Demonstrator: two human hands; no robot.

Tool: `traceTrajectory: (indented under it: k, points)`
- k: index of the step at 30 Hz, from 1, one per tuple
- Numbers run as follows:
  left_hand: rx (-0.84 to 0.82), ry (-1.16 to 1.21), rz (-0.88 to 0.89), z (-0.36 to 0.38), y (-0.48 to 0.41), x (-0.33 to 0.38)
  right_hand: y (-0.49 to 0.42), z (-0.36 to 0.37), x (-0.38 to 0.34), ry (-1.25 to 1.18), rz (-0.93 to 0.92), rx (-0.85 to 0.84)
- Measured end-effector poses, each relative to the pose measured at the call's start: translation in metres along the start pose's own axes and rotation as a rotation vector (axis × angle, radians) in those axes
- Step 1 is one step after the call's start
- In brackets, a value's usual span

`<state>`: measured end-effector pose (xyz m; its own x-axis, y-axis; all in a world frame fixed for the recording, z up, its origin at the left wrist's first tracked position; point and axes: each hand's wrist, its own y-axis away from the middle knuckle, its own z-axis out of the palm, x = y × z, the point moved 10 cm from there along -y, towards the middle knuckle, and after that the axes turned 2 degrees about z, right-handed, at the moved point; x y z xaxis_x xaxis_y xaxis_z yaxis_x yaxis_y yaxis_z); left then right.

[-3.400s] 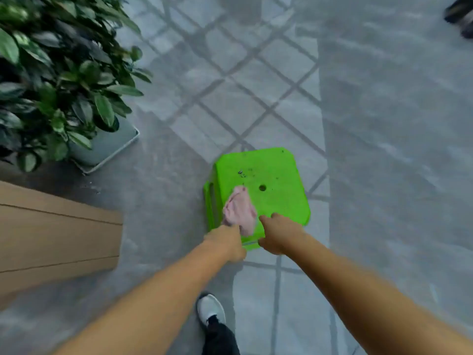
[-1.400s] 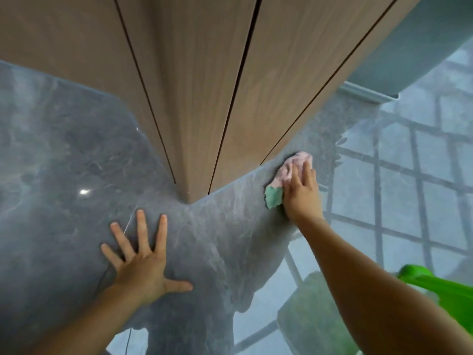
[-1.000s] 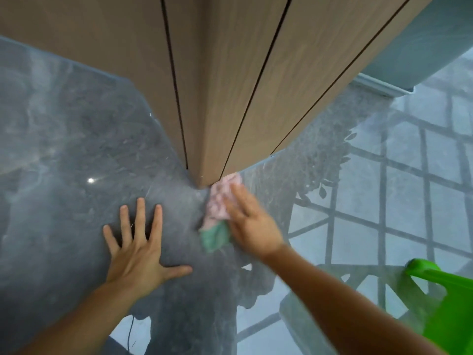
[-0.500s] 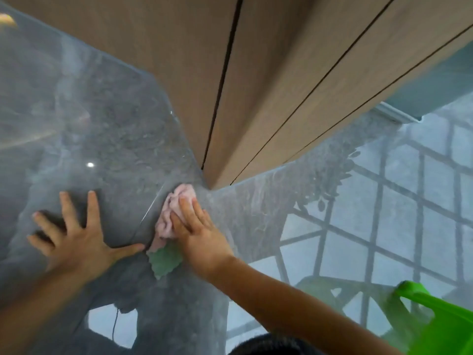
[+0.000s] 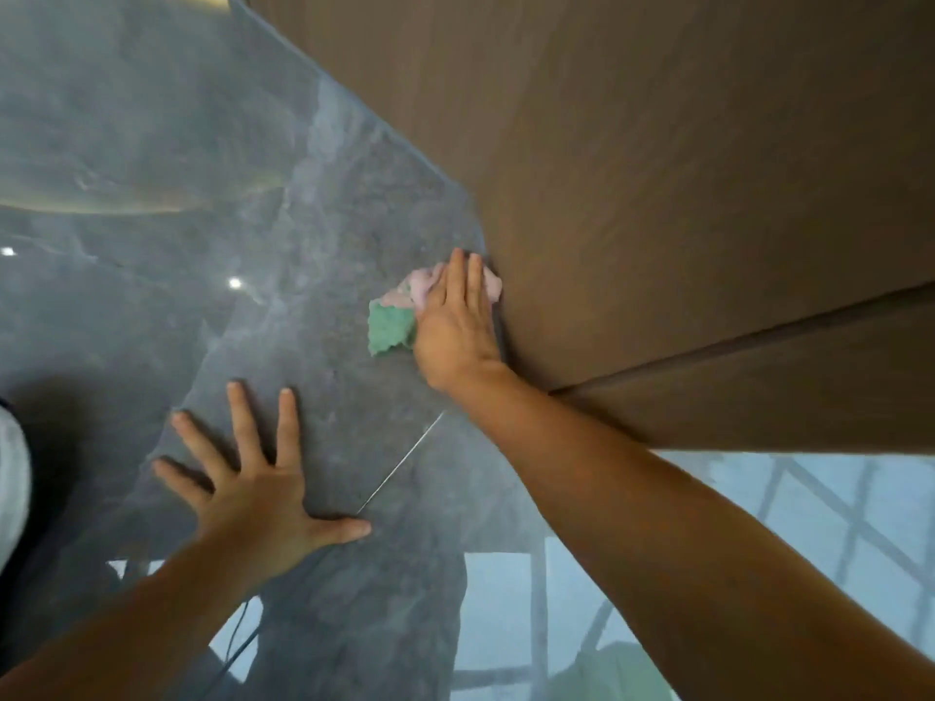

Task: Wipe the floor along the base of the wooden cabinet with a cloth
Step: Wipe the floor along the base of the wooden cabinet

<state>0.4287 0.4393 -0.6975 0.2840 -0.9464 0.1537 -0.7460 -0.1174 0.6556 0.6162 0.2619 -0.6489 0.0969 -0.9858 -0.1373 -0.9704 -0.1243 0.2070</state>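
My right hand (image 5: 458, 323) lies flat on a pink and green cloth (image 5: 392, 323) and presses it onto the glossy grey floor (image 5: 283, 220), right against the base of the wooden cabinet (image 5: 657, 169). Pink folds stick out past the fingertips and a green corner shows to the left of the palm. Lower left, my left hand (image 5: 255, 485) rests on the floor with fingers spread and nothing in it.
The cabinet's corner and a dark panel seam (image 5: 733, 341) run to the right of my right wrist. A thin tile joint (image 5: 399, 465) crosses the floor between my hands. Window-grid reflections (image 5: 759, 548) show at lower right; a white object (image 5: 12, 488) sits at the left edge.
My right hand has slid the cloth from the cabinet's corner up along its left-hand base. The left hand has stayed planted on the floor. The green stool has left the view.
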Motion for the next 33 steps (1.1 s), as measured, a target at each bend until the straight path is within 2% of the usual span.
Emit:
traceTrajectory:
  k: [3,6,11,14,16,18,22,26,29,31,33]
  points:
    - [0.017,-0.006,-0.009,0.004,-0.001,-0.001,-0.073,-0.013,-0.009,0.065,0.011,-0.004]
    - [0.006,-0.01,-0.017,0.005,-0.001,-0.004,-0.093,-0.016,-0.011,0.092,-0.011,0.005]
    - [-0.007,0.011,-0.004,-0.001,0.0,-0.001,0.021,-0.01,-0.003,-0.003,-0.11,0.062]
    - [-0.032,0.026,-0.01,-0.005,0.003,0.002,0.115,0.018,0.015,0.016,-0.096,-0.083]
    - [-0.03,0.017,-0.004,-0.005,0.005,0.003,0.16,0.028,0.027,-0.015,-0.038,-0.107]
    - [-0.026,0.004,0.013,-0.006,0.005,0.005,0.168,0.03,0.027,-0.006,-0.002,-0.101]
    - [-0.019,0.0,0.015,-0.004,0.005,0.007,0.105,0.02,0.016,0.026,0.068,-0.031]
    - [0.018,0.003,0.025,0.0,0.001,0.004,-0.018,-0.003,-0.002,0.012,0.064,0.067]
    - [0.034,0.012,0.035,0.002,0.001,0.004,-0.093,-0.014,-0.011,0.023,0.107,0.058]
    - [0.029,0.016,0.032,0.0,0.002,0.004,-0.1,-0.015,-0.014,0.024,0.128,0.06]
    - [0.011,0.031,0.036,-0.001,0.004,0.006,-0.073,-0.016,-0.017,0.024,0.047,0.074]
